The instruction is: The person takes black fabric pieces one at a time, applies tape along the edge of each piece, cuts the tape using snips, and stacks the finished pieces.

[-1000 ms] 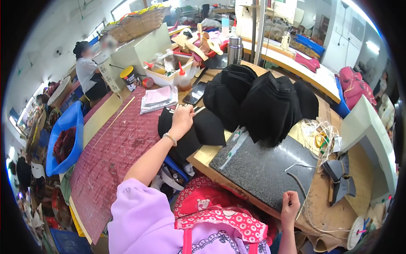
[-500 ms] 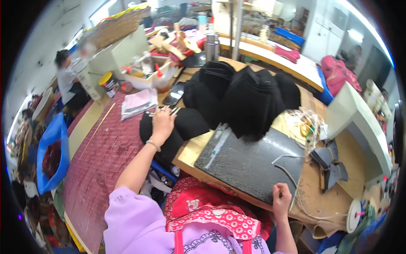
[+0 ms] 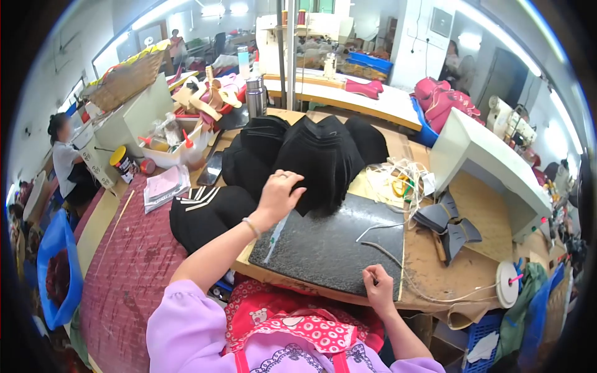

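1. Several black pieces form a tall, fanned stack at the far edge of a dark slab, with a lower black pile, marked by pale lines, to its left.
2. Left hand: arm stretched forward, back of the hand up, at the stack's near left side; its grip is spread, thumb apart from the gently bent fingers.
3. Right hand: by the slab's near right corner, fingers curled; something dark shows near the thumb, but whether the grip pinches it I cannot tell.
4. Right of the stack, tangled pale cord and grey pieces crowd the wooden surface; papers and a phone lie to the left.
5. The left hand hides part of the stack, so contact is unclear; dark lens edges cut off the corners.
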A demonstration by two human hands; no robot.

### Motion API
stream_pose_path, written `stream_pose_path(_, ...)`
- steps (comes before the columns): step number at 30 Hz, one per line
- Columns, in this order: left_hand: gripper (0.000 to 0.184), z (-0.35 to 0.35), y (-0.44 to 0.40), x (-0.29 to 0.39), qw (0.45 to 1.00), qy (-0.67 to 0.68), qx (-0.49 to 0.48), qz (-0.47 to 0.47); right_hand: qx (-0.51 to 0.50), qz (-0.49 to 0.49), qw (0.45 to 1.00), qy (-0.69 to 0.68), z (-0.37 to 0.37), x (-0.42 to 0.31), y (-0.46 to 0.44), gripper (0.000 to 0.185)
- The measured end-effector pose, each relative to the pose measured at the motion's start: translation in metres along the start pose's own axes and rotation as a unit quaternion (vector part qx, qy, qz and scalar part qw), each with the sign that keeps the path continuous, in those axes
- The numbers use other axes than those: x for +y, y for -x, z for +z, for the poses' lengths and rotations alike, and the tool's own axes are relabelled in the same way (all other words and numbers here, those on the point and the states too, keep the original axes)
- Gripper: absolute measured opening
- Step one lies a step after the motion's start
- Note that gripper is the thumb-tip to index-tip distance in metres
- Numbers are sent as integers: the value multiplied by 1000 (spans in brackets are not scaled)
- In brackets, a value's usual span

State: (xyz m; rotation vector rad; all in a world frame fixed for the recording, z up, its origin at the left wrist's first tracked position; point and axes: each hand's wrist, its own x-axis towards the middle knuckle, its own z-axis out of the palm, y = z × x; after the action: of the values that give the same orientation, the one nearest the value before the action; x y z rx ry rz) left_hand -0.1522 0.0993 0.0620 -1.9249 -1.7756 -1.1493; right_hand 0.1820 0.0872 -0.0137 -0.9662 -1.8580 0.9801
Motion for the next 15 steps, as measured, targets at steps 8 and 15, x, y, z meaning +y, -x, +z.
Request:
stream_pose_path(8, 52, 52, -58, -8, 986, -141, 49, 79, -3, -38, 999, 16, -2, 8, 2, 8)
stream_pose_path(15, 35, 50, -67, -14, 991, -103, 30, 77, 2, -40, 999, -12, -2, 8, 3, 7)
